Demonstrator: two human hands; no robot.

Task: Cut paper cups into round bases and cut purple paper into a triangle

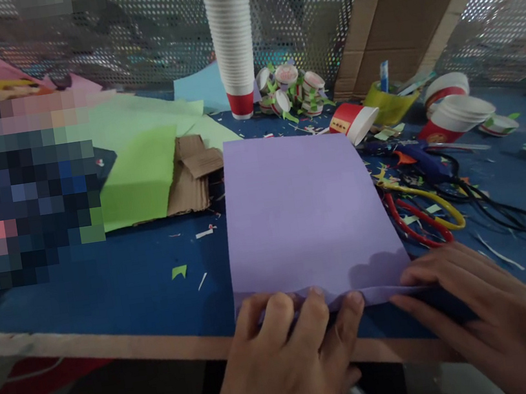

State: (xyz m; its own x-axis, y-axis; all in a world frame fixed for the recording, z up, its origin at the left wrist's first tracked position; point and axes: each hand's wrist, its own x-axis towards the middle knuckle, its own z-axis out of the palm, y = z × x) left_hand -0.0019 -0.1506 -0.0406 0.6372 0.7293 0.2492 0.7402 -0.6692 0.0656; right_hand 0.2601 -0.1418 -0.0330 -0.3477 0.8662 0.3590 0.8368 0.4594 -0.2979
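A purple sheet of paper (304,211) lies on the blue table (161,309), its near edge folded up in a narrow strip. My left hand (297,349) presses on that folded edge, fingers bent and their tips resting on the paper. At the sheet's near right corner, my right hand (495,314) pinches the end of the fold between thumb and forefinger. Scissors with red and yellow handles (422,214) lie just beyond the right side of the sheet.
Behind the sheet stand a tall stack of paper cups (232,45) and small decorated cup pieces (294,88). Green paper (143,181) and torn cardboard (190,181) lie left. A glue gun (427,161), its cable, a yellow container (389,104) and tipped cups (457,114) are right. Paper scraps are scattered about.
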